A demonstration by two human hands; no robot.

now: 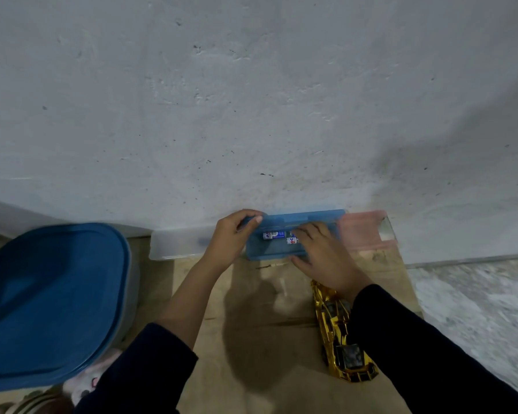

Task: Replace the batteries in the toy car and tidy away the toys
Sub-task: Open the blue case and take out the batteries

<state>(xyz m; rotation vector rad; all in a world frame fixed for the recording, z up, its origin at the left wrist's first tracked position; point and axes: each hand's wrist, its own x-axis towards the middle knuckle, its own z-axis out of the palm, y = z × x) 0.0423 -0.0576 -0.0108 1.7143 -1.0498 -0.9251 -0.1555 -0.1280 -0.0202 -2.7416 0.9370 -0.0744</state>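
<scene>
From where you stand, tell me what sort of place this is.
Probably a home floor beside a wall, used as a play or storage corner. A rough plastered wall rises right behind flat cardboard on the floor, and a lidded blue bin and a gold toy car sit there.

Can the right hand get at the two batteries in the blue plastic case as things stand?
Probably yes. The right hand already rests on the open blue plastic case, fingertips beside the two white-and-blue batteries, with nothing covering them.
</scene>
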